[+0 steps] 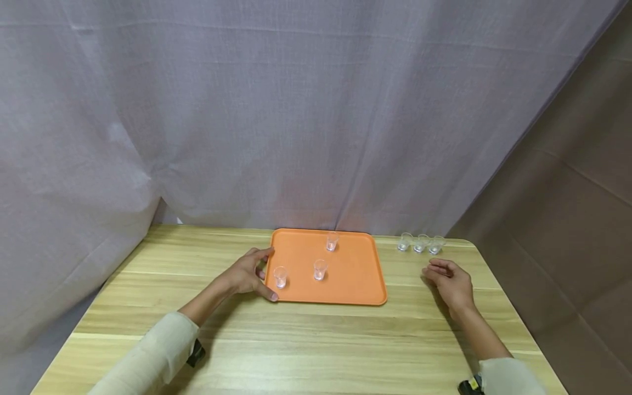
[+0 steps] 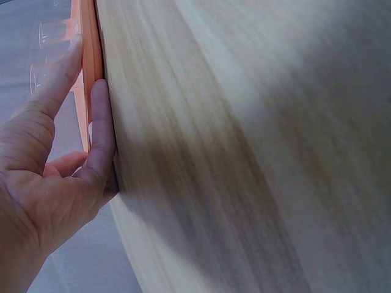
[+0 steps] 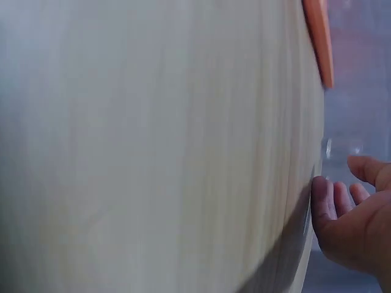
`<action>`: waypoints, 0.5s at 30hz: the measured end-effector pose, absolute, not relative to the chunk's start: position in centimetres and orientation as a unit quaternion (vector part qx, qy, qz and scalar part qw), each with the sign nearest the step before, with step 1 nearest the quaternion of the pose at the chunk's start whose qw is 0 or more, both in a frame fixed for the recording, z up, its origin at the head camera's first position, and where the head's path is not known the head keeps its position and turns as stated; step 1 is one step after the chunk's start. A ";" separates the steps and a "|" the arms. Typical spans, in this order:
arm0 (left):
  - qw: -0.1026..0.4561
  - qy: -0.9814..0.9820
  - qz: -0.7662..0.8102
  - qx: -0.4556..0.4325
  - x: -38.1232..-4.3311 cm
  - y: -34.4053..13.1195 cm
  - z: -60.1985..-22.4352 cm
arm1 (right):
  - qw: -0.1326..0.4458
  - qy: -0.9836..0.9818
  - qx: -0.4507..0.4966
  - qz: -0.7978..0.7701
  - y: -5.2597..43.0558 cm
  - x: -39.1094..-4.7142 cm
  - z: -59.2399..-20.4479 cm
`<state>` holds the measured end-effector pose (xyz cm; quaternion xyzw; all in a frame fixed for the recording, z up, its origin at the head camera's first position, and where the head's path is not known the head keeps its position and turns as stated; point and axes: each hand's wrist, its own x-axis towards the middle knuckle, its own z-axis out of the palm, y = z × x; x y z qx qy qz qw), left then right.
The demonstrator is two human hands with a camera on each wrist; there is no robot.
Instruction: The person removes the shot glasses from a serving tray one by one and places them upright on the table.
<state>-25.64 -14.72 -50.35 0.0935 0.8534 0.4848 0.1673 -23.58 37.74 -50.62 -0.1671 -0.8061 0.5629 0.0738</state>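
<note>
Left grip holds orange tray by left edge on counter; jerk could topple 3 tray cups. Right grip empty, loosely curled, near 3 far-right cups; brush could tip them.

Tray: we see only a corner, cut by the right wrist view's top edge.
Cup: there, too blurred for us to trace.
Right hand: cut by that view's right edge.
Sleeves: cut by the head view's bottom edge.
</note>
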 end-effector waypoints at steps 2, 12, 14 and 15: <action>0.168 0.854 0.484 0.094 -25.6 -14.7 -50.3 | 0.070 -0.798 -0.160 0.577 36.8 -23.4 -50.6; 0.167 0.858 0.476 0.099 -25.6 -14.8 -50.5 | 0.041 -0.773 -0.105 0.625 31.5 -22.7 -49.8; 0.166 0.859 0.475 0.099 -25.6 -14.8 -50.5 | 0.039 -0.773 -0.094 0.626 30.5 -22.7 -49.6; 0.166 0.859 0.474 0.100 -25.7 -14.8 -50.5 | 0.039 -0.774 -0.089 0.625 29.9 -22.7 -49.5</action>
